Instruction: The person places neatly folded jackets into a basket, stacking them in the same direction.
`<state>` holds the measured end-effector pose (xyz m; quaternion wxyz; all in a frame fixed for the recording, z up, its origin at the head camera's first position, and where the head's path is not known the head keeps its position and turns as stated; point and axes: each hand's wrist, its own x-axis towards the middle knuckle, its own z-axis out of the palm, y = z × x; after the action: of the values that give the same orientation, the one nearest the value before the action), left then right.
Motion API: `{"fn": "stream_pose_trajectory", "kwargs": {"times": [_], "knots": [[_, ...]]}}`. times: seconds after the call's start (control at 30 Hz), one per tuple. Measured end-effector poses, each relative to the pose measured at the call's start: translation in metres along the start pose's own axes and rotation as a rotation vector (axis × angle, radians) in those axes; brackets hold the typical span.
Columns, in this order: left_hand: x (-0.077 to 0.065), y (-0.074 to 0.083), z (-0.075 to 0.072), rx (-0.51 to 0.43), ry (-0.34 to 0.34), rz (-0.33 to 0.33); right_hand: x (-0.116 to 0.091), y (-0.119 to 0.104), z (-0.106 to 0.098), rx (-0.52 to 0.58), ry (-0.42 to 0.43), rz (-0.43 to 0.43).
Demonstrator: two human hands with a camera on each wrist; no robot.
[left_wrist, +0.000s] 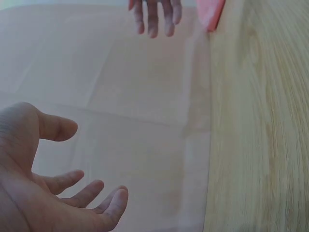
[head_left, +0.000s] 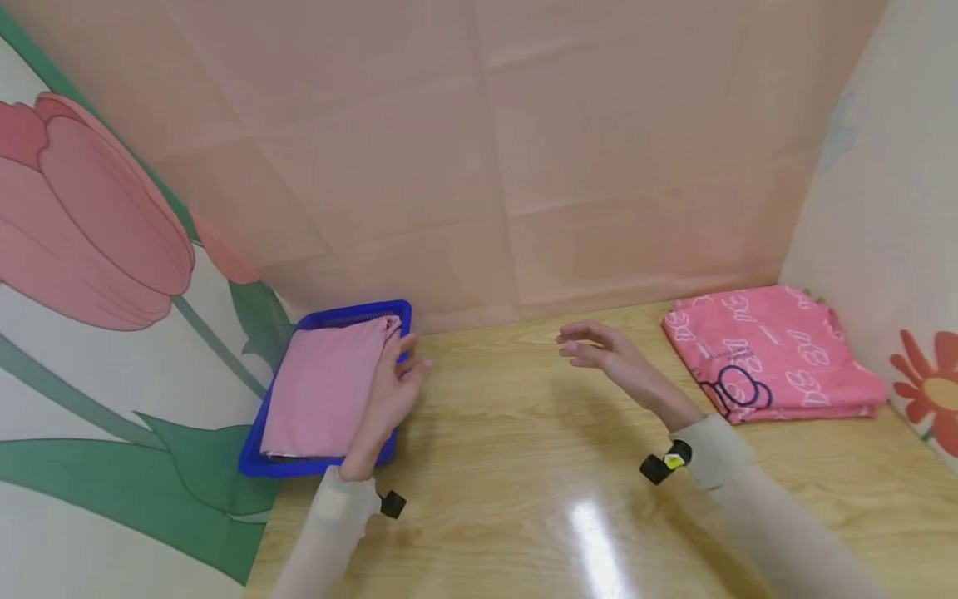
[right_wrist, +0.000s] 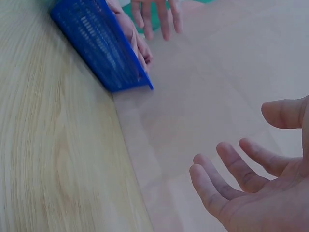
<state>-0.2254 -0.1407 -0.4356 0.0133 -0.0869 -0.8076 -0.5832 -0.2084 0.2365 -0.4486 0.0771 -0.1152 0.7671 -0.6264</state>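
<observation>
Pink cloth (head_left: 322, 387) in blue basket (head_left: 299, 467), partly hidden by left hand (head_left: 390, 389).

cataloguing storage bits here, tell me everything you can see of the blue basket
The basket is rectangular, looks like plastic, and has a smooth rim over slotted walls. It stands upright on the wooden table at the person's left, in the corner by the painted wall and pink backdrop; whether it touches either is unclear. A folded pink cloth fills most of it. In the head view, the left grip hides part of its right side.
</observation>
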Motion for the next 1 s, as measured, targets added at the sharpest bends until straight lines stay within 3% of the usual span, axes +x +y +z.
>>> {"fn": "stream_pose_trajectory", "kwargs": {"times": [0.2, 0.57, 0.8, 1.0], "knots": [[0.001, 0.001, 0.018, -0.014, -0.003, 0.052, -0.01, 0.003, -0.025, -0.078, 0.036, 0.005], [0.002, 0.006, 0.043, -0.102, -0.032, 0.029, -0.032, 0.007, -0.062, -0.172, 0.082, 0.07], [0.015, 0.008, 0.064, -0.112, -0.082, 0.045, -0.041, 0.013, -0.087, -0.233, 0.145, -0.001], [0.017, 0.014, 0.084, -0.137, -0.128, 0.034, -0.051, 0.017, -0.103, -0.22, 0.158, -0.014]]}}
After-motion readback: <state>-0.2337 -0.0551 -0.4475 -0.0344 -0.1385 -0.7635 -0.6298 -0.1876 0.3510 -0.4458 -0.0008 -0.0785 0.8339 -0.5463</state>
